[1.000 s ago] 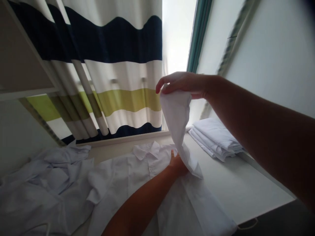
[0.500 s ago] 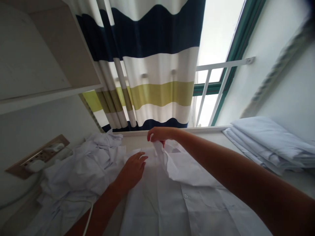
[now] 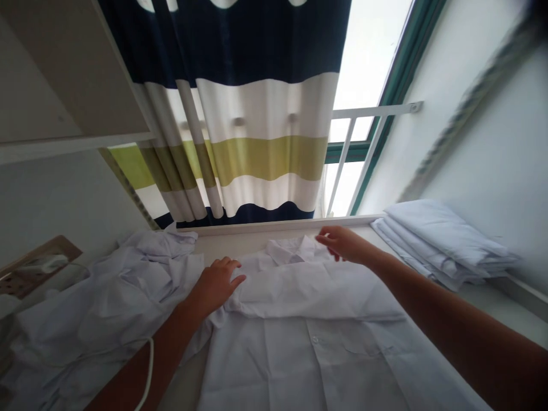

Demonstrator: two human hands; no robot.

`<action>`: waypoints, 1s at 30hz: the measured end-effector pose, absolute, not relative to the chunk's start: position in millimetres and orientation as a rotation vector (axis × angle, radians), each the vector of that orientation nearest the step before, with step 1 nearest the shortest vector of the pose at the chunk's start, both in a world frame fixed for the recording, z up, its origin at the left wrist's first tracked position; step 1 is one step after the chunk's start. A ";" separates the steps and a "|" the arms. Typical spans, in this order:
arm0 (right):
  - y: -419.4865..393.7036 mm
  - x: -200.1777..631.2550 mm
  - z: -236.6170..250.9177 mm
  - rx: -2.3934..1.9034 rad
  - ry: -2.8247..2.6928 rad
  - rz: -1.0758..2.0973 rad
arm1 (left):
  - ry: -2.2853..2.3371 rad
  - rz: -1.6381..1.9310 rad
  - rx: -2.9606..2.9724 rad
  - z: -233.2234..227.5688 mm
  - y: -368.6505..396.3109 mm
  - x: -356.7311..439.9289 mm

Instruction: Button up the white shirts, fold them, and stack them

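A white button-up shirt [image 3: 278,365] lies spread out in front of me, its collar [image 3: 295,249] at the far end. One sleeve [image 3: 308,288] stretches across the chest, above a button and a pocket outline. Over the left end of this sleeve is my left hand [image 3: 217,283], thumb and fingers apart, gripping nothing. My right hand [image 3: 340,242] hovers just right of the collar with loosely bent fingers, and no cloth shows in it.
A crumpled heap of white cloth [image 3: 141,291] lies to the left, with a white cable [image 3: 149,371] over it. Folded white garments [image 3: 445,240] are stacked at the right. A wall socket panel [image 3: 43,262] is at far left; a striped curtain [image 3: 261,120] hangs behind.
My right hand has let go of the white cloth near the collar and moved right. The sleeve now lies flat across the shirt and the collar shows. My left hand has spread its fingers.
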State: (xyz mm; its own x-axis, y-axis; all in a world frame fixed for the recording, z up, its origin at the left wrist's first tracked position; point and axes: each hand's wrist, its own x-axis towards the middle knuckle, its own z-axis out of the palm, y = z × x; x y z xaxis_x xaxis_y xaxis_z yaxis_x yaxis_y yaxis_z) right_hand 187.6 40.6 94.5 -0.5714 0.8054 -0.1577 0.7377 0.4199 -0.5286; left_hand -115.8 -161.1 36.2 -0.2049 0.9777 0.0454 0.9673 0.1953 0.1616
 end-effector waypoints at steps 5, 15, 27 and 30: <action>41.8 318.3 38.4 -1.832 -2.372 0.399 | 2.322 0.076 1.944 8.2 -128.2 -106.0; -19.2 367.8 -65.9 -1.689 -2.357 -0.159 | 2.197 0.173 1.912 4.3 -113.8 -126.3; -1.8 352.1 -52.4 -1.416 -2.775 0.137 | 2.464 -0.051 2.411 5.3 -139.8 -97.7; 5.0 349.9 -41.7 -1.381 -2.783 0.152 | 2.208 0.035 2.592 1.7 -150.9 -82.5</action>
State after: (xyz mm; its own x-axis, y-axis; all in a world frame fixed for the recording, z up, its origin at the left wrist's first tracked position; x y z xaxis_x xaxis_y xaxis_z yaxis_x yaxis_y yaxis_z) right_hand 349.9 5.0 -41.7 -0.6053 0.7958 -0.0156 0.7928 0.6010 -0.1010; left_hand -82.5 -150.9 1.7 0.1735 0.9675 0.1842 0.9728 -0.1392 -0.1853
